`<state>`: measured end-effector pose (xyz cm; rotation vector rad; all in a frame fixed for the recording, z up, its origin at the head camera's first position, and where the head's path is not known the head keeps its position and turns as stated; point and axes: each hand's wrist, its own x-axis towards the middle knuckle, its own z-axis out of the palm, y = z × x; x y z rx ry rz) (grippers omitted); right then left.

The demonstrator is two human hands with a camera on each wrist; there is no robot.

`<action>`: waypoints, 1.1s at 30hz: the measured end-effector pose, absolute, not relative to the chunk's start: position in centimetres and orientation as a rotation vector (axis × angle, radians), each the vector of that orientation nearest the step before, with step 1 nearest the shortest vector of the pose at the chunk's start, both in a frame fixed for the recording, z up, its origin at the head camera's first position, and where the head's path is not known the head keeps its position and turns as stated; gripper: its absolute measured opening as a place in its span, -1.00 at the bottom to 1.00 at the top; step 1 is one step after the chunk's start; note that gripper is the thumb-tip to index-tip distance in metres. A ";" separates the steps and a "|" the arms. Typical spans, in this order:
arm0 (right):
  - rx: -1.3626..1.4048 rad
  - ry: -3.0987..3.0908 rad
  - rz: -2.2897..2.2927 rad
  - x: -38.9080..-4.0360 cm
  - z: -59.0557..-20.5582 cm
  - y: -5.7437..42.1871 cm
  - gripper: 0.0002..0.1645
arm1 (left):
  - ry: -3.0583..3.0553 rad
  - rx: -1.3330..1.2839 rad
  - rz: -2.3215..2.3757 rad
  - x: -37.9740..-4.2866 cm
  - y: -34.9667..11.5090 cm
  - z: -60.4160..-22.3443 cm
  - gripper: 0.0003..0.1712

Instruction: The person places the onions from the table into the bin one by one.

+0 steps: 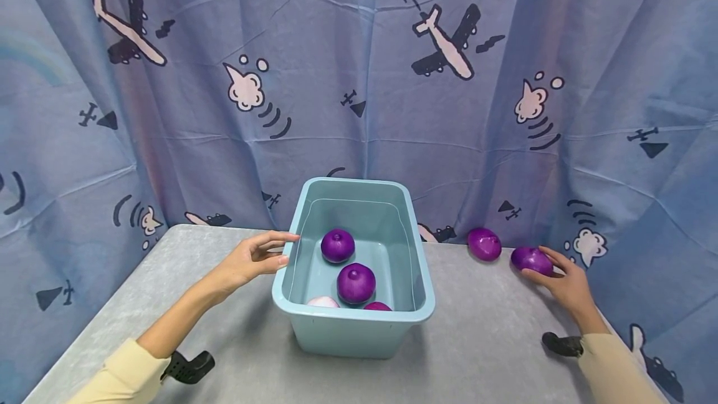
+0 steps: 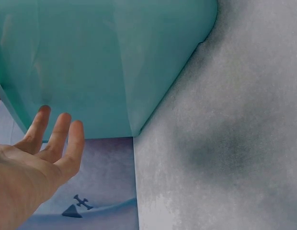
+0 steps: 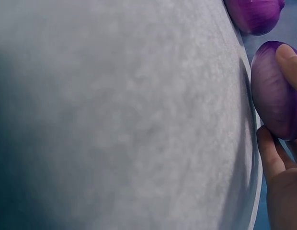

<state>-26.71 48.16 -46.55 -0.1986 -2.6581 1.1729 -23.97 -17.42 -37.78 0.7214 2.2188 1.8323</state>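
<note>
A light blue plastic bin (image 1: 353, 332) stands mid-table. My left hand (image 1: 252, 260) is at its left rim, fingers extended and fingertips at the edge; the left wrist view shows that hand (image 2: 38, 163) beside the bin's outer wall (image 2: 67, 72). At the table's far right, my right hand (image 1: 569, 285) holds a purple onion (image 1: 531, 261) between thumb and fingers. In the right wrist view the thumb lies across this onion (image 3: 273, 96). Another purple onion (image 1: 484, 244) lies just left of it. Inside the bin are two purple onions, one farther back (image 1: 338, 245) and one nearer (image 1: 356, 283).
A whitish round thing (image 1: 323, 302) and a magenta one (image 1: 378, 307) show partly behind the bin's front rim. The grey table (image 1: 477, 341) ends at a blue curtain (image 1: 359, 80) printed with airplanes. Dark devices sit at the left wrist (image 1: 189, 368) and right wrist (image 1: 562, 345).
</note>
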 end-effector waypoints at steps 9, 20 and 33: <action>-0.196 -2.660 1.184 -26.3 -46.2 48.1 0.14 | 2.217 0.726 1.833 -24.1 -17.4 -37.8 -0.44; -0.095 -2.618 1.256 -25.5 -44.5 47.2 0.01 | 2.189 0.731 1.848 -24.1 -17.5 -37.7 -0.45; 0.001 -2.648 1.306 -24.4 -41.6 45.0 -0.03 | 2.202 0.737 1.836 -24.3 -17.5 -37.5 -0.43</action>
